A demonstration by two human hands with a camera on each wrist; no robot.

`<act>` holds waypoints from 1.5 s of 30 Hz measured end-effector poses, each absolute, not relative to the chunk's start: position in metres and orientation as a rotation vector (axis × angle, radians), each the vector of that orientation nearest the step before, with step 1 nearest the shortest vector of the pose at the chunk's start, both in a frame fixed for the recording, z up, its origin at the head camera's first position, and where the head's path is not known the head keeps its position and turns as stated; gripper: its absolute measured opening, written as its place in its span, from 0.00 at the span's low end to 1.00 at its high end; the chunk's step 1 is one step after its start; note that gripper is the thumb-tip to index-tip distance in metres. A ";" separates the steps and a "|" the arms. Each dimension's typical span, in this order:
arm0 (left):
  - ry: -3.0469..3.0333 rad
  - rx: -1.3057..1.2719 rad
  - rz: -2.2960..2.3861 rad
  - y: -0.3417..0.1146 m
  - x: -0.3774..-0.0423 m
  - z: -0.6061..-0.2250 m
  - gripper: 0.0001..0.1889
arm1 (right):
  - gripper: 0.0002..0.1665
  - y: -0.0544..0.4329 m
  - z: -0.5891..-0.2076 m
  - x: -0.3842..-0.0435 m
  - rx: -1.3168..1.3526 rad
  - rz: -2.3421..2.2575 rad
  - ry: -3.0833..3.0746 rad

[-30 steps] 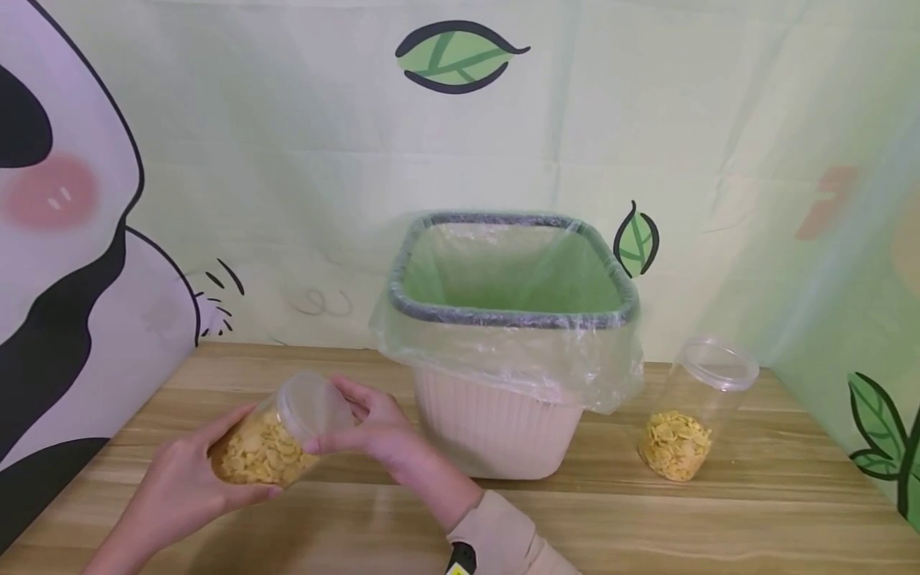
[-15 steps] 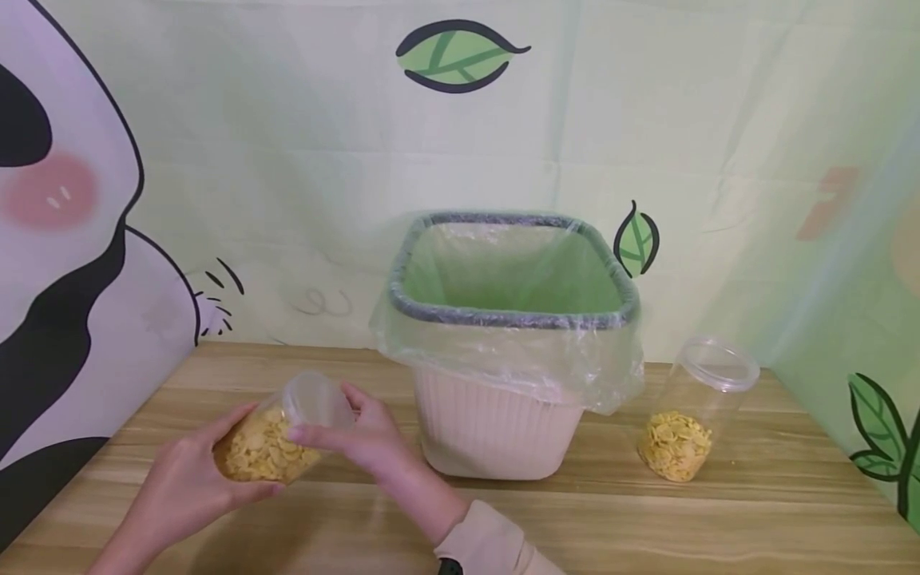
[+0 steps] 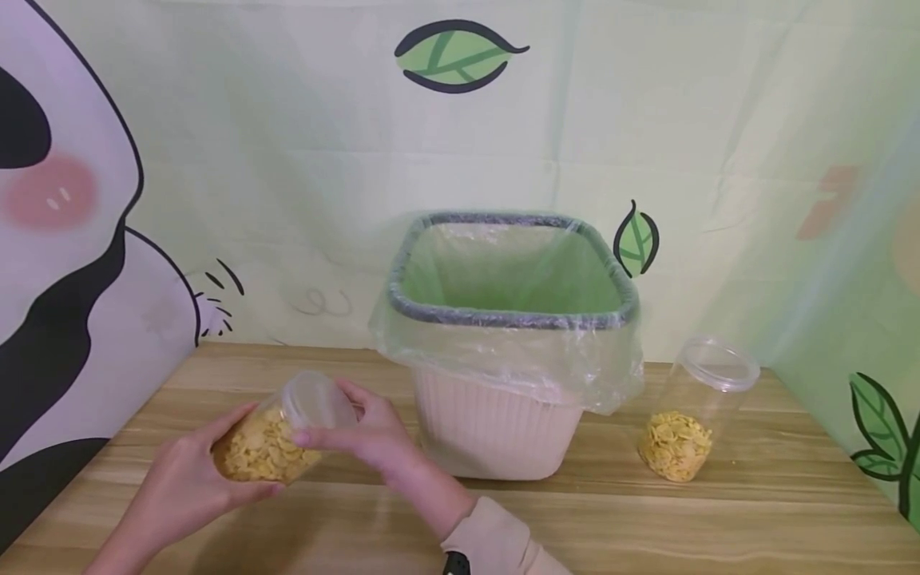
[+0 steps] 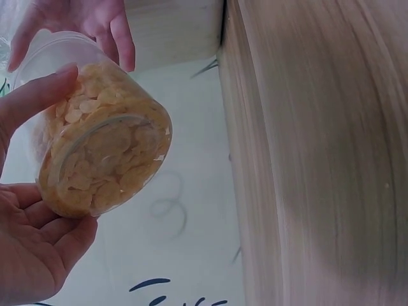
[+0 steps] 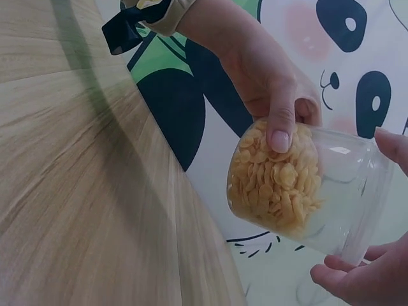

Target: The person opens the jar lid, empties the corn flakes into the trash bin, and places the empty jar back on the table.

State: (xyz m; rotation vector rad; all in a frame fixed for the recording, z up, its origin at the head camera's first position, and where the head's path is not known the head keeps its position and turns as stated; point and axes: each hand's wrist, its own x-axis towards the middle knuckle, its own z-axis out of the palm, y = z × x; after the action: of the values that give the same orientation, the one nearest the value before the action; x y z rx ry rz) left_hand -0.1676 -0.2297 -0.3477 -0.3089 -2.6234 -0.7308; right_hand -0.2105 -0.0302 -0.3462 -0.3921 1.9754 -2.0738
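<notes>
A clear plastic jar (image 3: 262, 455), part-filled with yellow flakes that look like corn flakes, is held tilted above the table, its lidded end up and to the right. My left hand (image 3: 180, 483) grips it round the lower part; in the left wrist view the thumb and fingers (image 4: 73, 245) lie on either side of the jar's base. At the other end, my right hand (image 3: 384, 439) grips the pale, translucent lid (image 3: 305, 395). The right wrist view has the right thumb and fingers (image 5: 335, 277) on opposite sides of the lid's rim.
A bin (image 3: 496, 423) lined with a clear bag stands behind and right of the hands, its dark rim ring uncovered. Further right, a second clear jar (image 3: 679, 443) of flakes stands on the wooden table (image 3: 618, 519). Behind hangs a printed cloth (image 3: 287, 160).
My right hand has turned a little about the lid, its thumb shifting up and leftward, then slightly back. The left hand and the jar have barely moved.
</notes>
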 end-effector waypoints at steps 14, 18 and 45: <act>-2.708 -0.291 -0.755 -0.230 -0.167 -0.345 0.52 | 0.48 -0.024 -0.347 -0.216 -0.490 -2.068 1.833; -2.712 -0.279 -0.760 -0.230 -0.167 -0.345 0.52 | 0.51 -0.024 -0.347 -0.216 -0.504 -2.045 1.858; -2.700 -0.255 -0.764 -0.232 -0.164 -0.345 0.52 | 0.47 -0.031 -0.347 -0.209 -0.408 -2.087 2.026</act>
State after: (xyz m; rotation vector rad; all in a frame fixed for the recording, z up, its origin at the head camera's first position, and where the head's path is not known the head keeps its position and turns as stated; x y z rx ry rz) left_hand -0.1642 -0.2317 -0.3448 -0.2546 -2.6996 -0.7637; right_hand -0.2090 -0.0312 -0.3469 -0.4085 2.0262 -2.0865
